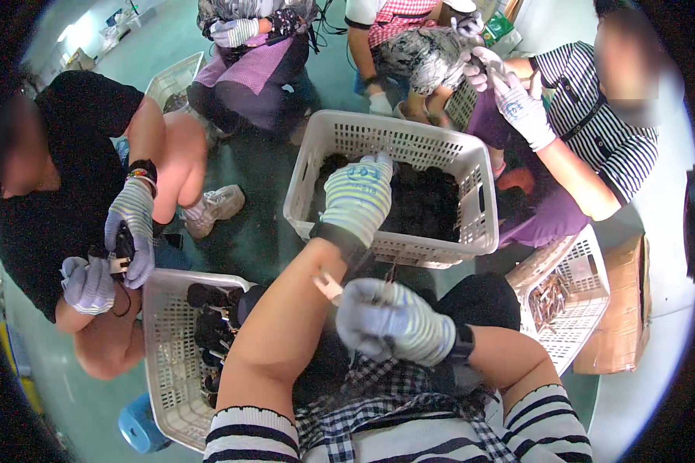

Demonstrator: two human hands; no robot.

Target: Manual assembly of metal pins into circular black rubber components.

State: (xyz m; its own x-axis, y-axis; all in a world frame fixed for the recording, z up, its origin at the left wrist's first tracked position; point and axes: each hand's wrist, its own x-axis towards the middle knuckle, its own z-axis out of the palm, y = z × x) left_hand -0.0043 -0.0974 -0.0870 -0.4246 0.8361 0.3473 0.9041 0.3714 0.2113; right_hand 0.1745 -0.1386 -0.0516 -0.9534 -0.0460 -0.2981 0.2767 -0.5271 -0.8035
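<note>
In front of me stands a white plastic basket [394, 248] with slotted walls, holding a mass of small black pieces [432, 202]. My left hand [357, 193], in a striped knit glove, reaches over its near side into these pieces. Its fingertips point down and are mostly hidden, so I cannot tell whether they grip anything. Nearer to me, above my lap, my right hand [394, 320] is closed, gloved the same way. A small part with a pale, blunt end [328, 288] sticks out on its left side; the glove hides the rest.
At my left, another white basket [179, 363] holds black-headed parts; a blue stool [141, 424] is beside it. On my right, a tilted white basket [587, 309] holds thin brownish pieces, next to a cardboard box [622, 309]. Several gloved co-workers sit around the middle basket.
</note>
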